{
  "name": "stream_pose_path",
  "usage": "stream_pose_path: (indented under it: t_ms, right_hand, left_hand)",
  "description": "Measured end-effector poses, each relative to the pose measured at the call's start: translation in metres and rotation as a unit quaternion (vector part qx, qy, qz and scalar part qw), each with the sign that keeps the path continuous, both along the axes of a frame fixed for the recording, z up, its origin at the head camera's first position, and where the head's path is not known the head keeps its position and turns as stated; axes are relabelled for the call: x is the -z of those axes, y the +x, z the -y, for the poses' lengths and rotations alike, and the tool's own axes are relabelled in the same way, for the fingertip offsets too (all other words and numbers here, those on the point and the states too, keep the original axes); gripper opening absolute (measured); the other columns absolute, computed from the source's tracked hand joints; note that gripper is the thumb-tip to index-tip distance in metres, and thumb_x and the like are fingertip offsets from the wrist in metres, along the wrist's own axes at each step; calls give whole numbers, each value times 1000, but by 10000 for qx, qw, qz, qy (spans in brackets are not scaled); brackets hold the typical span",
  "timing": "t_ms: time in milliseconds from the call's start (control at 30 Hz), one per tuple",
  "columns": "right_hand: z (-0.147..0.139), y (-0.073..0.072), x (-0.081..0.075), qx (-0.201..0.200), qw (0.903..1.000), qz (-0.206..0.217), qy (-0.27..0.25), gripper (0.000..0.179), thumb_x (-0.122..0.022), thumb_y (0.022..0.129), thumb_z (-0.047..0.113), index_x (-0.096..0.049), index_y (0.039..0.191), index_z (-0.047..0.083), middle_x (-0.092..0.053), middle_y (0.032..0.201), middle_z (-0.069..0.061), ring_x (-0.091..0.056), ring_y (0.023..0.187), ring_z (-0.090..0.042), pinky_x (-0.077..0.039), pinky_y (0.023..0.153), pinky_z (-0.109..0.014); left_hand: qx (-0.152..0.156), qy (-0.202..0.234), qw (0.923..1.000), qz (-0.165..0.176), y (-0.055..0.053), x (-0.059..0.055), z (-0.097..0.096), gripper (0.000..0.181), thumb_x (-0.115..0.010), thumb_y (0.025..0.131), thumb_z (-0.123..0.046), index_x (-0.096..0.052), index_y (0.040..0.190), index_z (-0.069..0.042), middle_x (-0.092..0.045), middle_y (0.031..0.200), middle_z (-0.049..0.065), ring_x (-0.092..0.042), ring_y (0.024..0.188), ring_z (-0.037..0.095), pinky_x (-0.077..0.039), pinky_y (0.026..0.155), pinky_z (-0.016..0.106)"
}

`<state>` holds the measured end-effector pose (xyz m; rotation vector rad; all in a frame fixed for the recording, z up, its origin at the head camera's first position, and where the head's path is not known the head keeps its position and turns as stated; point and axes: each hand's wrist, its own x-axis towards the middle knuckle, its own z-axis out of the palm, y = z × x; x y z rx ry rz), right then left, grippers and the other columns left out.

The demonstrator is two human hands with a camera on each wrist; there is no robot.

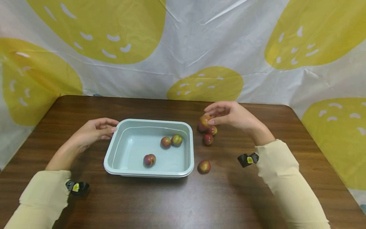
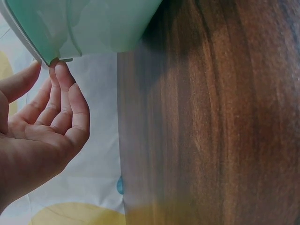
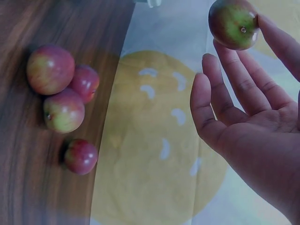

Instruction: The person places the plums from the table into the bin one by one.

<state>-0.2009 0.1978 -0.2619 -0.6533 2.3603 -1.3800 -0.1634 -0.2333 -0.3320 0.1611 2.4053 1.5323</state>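
A pale blue-green plastic basin (image 1: 130, 173) stands on the table, with three red-green plums inside: a pair (image 1: 166, 142) touching at the right and one plum (image 1: 149, 160) near the front. My left hand (image 1: 95, 132) pinches its left rim at the far corner; in the left wrist view the thumb lies on one side of the rim (image 2: 28, 40), fingertips on the other. Between thumb and fingertips my right hand (image 1: 233, 117) pinches a plum (image 3: 233, 23), held above the table. Several loose plums (image 1: 207, 139) lie right of the basin, partly hidden below that hand.
One plum (image 1: 204, 166) lies apart, close to the basin's front right corner. Brown wood-grain table (image 1: 160, 203) surface extends around the basin. Along the table's back edge hangs a white cloth (image 1: 188, 41) with yellow fruit shapes.
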Motion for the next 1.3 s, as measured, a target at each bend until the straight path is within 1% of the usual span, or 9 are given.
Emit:
stream_pose_path:
  t_ms: [267,467,533,700,800,1033,1300]
  right_hand:
    - [10,-1,-7,-16,9999,-149,-21,39,-73,77,9,-60,113,2,-66,99,-8,-61,93,-18,-49,75,-29]
    - [17,1,-12,-53,9999,-93,-126,39,-73,78,10,-59,114,2,-66,99,-8,-61,92,-19,-48,76,-29]
    - [20,2,-14,-70,9998,-79,-192,39,-72,78,9,-59,114,2,-66,99,-9,-61,92,-20,-48,77,-29]
    - [27,2,-17,-172,9992,-214,-306,39,-72,77,6,-59,112,-1,-67,99,-9,-61,95,-19,-46,81,-29]
    - [31,3,-19,-198,9990,-269,-282,38,-73,76,7,-60,112,0,-67,99,-9,-61,95,-19,-46,83,-30]
    - [41,2,-16,-291,9990,-267,-199,37,-73,77,8,-61,111,2,-67,98,-8,-61,93,-19,-47,82,-31]
    - [53,4,-12,-352,9992,-213,-11,36,-73,77,11,-62,111,6,-66,99,-5,-61,94,-17,-46,83,-33]
  left_hand:
    - [-24,28,10000,-1,0,1,0,49,-61,89,-20,-45,126,7,-63,103,10,-60,82,9,-51,77,32]
    - [-6,87,10000,-25,0,2,1,49,-61,89,-20,-45,125,8,-63,102,8,-60,82,9,-51,77,31]
    - [-3,82,10000,-22,0,2,1,49,-61,89,-20,-45,125,8,-63,103,9,-60,82,9,-51,77,31]
    - [-11,63,10000,-1,0,2,0,48,-60,89,-20,-45,125,8,-63,103,10,-60,83,9,-51,77,31]
    - [-14,64,10000,5,0,1,0,48,-60,89,-19,-45,125,8,-63,103,9,-60,82,10,-51,77,31]
    - [-33,2,10000,14,0,1,1,48,-61,89,-20,-45,126,6,-62,105,12,-60,83,10,-51,78,32]
    - [-3,12,10000,-12,-1,2,1,49,-60,89,-20,-44,126,7,-62,106,12,-60,83,9,-51,78,31]
